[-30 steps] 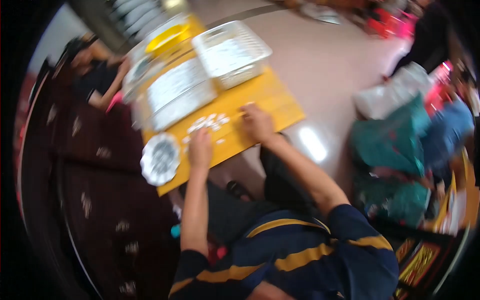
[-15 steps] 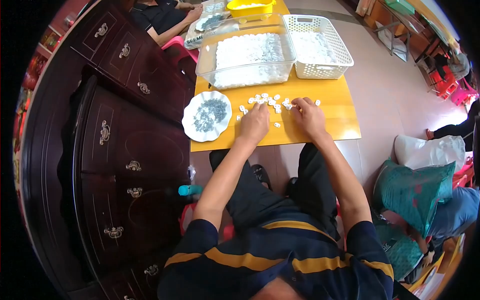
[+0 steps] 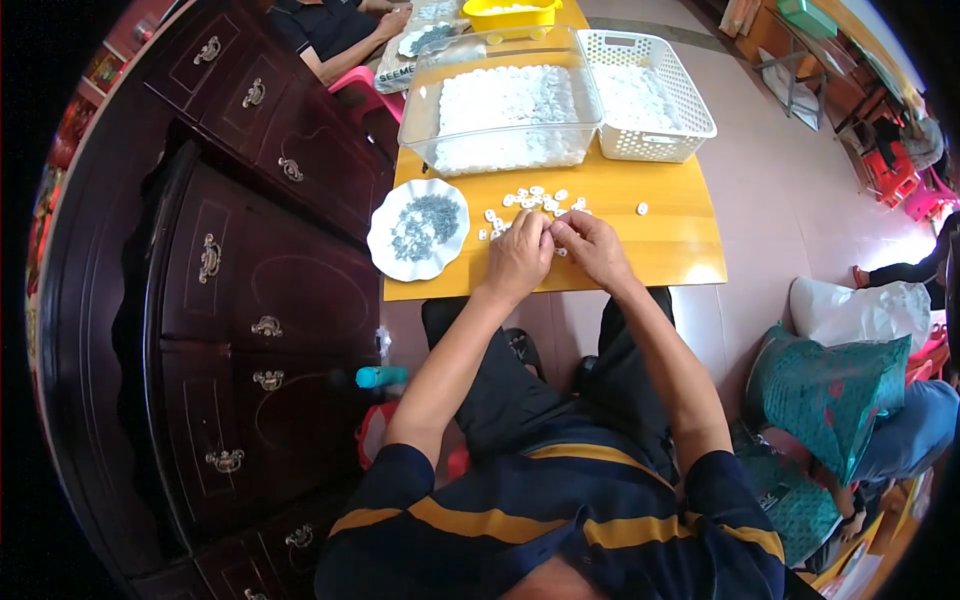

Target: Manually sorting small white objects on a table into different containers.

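Observation:
My left hand [image 3: 519,260] and my right hand [image 3: 598,250] meet over the near part of the wooden table [image 3: 670,245], fingertips pinched together. Whatever lies between the fingers is too small and covered to make out. Just beyond them, small white oval pieces [image 3: 537,192] with dark holes lie scattered, some partly behind my hands. One white piece [image 3: 642,209] lies apart to the right. Left of my left hand stands a white scalloped plate [image 3: 380,243] holding many small grey parts and a few whitish bits.
A clear plastic bin [image 3: 590,140] full of white pieces and a white perforated basket [image 3: 655,148] stand behind. Farther back are a yellow tub [image 3: 510,18] and a person's arm [image 3: 350,58]. Dark drawers [image 3: 290,240] flank the left; teal bags [image 3: 830,390] stand right.
My right hand has moved left from near the lone piece to meet my left hand. The left hand has shifted slightly right and nearer to me.

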Motion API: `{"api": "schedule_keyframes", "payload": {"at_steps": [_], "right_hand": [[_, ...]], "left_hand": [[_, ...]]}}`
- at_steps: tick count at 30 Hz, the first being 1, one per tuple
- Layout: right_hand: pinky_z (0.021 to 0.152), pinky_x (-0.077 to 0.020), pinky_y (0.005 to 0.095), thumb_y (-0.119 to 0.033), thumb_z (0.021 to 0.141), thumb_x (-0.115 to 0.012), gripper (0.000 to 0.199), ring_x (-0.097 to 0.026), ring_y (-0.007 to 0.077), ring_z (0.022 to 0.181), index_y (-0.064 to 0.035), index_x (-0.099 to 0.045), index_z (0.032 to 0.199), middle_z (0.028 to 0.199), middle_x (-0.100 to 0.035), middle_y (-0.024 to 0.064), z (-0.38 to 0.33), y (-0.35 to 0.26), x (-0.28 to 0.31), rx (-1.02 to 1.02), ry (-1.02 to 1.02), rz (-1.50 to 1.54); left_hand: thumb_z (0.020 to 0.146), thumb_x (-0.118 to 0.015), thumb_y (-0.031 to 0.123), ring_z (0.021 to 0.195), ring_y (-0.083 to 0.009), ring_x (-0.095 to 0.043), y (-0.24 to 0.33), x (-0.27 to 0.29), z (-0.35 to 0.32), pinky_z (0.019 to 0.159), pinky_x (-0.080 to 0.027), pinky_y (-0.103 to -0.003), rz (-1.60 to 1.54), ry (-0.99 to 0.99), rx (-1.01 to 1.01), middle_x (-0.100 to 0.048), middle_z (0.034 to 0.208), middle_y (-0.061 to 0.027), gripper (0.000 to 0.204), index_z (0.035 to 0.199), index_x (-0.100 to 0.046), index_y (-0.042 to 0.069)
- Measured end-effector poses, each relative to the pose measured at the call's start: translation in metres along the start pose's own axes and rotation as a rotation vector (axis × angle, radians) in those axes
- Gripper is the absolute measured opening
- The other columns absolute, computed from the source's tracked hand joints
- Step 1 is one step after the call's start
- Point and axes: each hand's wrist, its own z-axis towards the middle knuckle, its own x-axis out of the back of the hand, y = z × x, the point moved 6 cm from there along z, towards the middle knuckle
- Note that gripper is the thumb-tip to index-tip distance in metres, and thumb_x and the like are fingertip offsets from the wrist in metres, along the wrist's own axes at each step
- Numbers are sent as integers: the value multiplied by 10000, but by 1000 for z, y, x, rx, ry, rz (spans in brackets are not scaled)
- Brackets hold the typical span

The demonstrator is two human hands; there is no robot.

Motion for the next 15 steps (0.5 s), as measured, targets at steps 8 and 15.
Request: {"api": "schedule_keyframes", "payload": {"at_steps": [8,15], "right_hand": [[534,-350,194,-248,1002,-629,188,-461,35,592,-116,-639,869,726,-579,-54,-25,10,-7,-310,-99,485],[649,-439,205,-230,1001,-604,196,-538,46,697,-55,-662,936,802,-628,-32,-35,16,-8,-357,-95,579]], "left_hand": [[933,-627,114,771,-362,-653,15,5,-15,635,-523,-452,-24,0,-50,-619,892,-138,106,1000,-563,63],[929,-643,100,776,-348,-665,19,11,-17,663,-522,-396,-315,39,65,-672,872,-151,77,943,-645,24]]}}
